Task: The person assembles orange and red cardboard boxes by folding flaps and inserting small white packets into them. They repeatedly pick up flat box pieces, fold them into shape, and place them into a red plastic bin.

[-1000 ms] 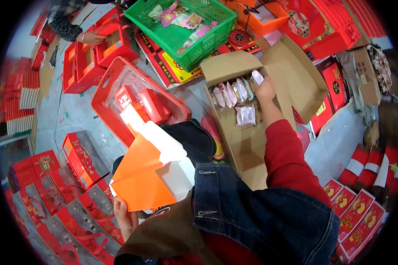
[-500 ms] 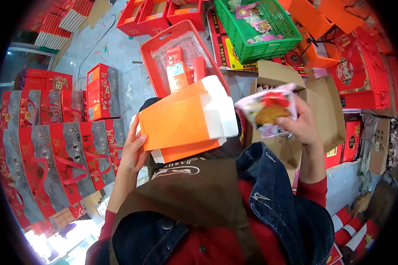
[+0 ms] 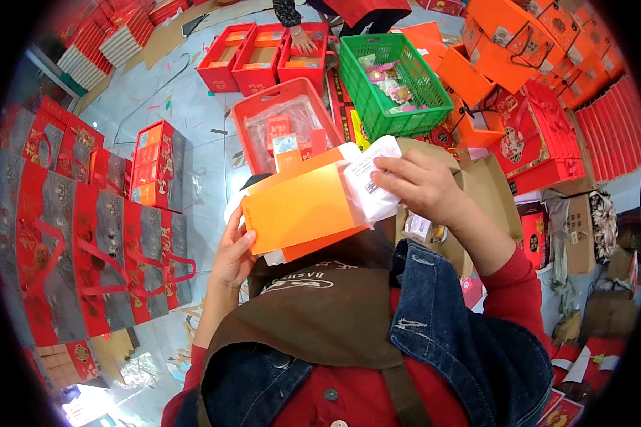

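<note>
The left hand (image 3: 233, 249) is gripping the orange box (image 3: 299, 213) at its left end, the thumb lying over the corner of the orange face; this grip is apparently leaving the right end, with its white flaps, unobstructed. The box is lying tilted above the lap, which is probably helping to steady it. The right hand (image 3: 427, 188) is pinching a white-backed packet (image 3: 370, 181) by its upper right part, with the fingers spread over the printed back, and is presenting it at the right end of the box; whether the packet is partly inside cannot be told. The cardboard carton (image 3: 491, 196) is standing open beneath the right forearm, within easy reach of that hand, and wrapped packets (image 3: 417, 226) are lying in it. Ahead, the red basin (image 3: 246, 132) is holding small red boxes (image 3: 279, 127), its walls presumably containing them. The green basket (image 3: 409, 122) is standing beside it, holding further packets. A co-worker's hand (image 3: 303, 41) is resting at one of three red cases (image 3: 303, 71).
</note>
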Action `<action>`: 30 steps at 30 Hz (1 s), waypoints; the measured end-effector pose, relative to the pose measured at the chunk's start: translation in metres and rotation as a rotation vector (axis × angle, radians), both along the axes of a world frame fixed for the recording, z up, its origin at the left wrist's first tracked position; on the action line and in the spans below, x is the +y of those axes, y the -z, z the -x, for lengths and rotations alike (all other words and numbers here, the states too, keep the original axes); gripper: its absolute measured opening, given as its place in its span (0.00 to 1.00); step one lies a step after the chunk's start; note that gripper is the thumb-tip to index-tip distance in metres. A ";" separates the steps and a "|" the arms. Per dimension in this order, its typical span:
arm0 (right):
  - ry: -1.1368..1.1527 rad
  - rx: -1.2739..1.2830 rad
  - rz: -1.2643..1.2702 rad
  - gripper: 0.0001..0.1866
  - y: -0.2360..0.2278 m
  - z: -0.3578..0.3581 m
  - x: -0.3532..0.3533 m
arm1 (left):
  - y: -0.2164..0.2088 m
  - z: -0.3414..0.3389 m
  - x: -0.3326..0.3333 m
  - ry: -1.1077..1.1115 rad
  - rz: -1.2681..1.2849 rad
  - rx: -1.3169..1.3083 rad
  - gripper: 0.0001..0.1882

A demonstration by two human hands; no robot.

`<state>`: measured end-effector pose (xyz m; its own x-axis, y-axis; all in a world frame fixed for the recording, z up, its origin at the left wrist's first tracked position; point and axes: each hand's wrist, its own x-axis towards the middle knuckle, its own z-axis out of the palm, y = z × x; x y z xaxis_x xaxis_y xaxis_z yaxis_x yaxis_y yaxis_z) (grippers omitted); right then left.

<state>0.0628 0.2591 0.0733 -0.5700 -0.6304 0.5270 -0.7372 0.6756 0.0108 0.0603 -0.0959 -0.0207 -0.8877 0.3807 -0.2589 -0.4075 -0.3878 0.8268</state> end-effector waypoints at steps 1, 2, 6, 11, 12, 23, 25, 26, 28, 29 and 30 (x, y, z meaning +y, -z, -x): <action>-0.034 0.012 -0.034 0.19 0.000 0.000 -0.005 | -0.001 -0.003 0.003 -0.002 -0.019 -0.011 0.39; -0.041 0.029 -0.067 0.18 -0.002 0.002 -0.011 | -0.003 -0.007 0.004 -0.003 -0.035 -0.034 0.39; -0.052 0.040 -0.035 0.17 -0.021 0.011 -0.027 | -0.003 -0.016 -0.001 -0.014 -0.097 -0.043 0.40; -0.092 0.008 -0.024 0.15 -0.042 0.022 -0.031 | -0.002 -0.010 -0.020 -0.021 -0.115 0.050 0.39; -0.110 0.018 -0.100 0.15 -0.043 0.020 -0.034 | -0.004 -0.010 -0.021 -0.006 -0.148 0.020 0.39; -0.106 -0.467 0.844 0.21 -0.052 0.004 -0.017 | -0.016 -0.017 0.002 -0.192 -0.320 0.078 0.40; 0.011 -0.709 1.138 0.29 -0.021 0.001 -0.029 | -0.010 -0.017 0.006 -0.224 -0.331 0.128 0.40; -0.034 -0.731 1.124 0.34 0.003 0.000 -0.044 | 0.002 -0.009 0.013 -0.199 -0.325 0.130 0.40; -0.068 -0.779 1.201 0.43 0.020 -0.007 -0.085 | 0.000 0.001 0.042 -0.176 -0.453 0.102 0.41; -0.061 -0.807 1.283 0.46 0.014 -0.009 -0.103 | -0.005 0.001 0.053 -0.155 -0.411 0.134 0.39; -0.067 -0.753 1.344 0.47 0.017 -0.006 -0.112 | -0.009 -0.002 0.059 -0.167 -0.402 0.151 0.37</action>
<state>0.0689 0.1470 0.0564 -0.9469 0.0239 0.3208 -0.3206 -0.1519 -0.9350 0.0620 -0.0366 -0.0114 -0.9619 0.2729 0.0171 -0.1984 -0.7397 0.6430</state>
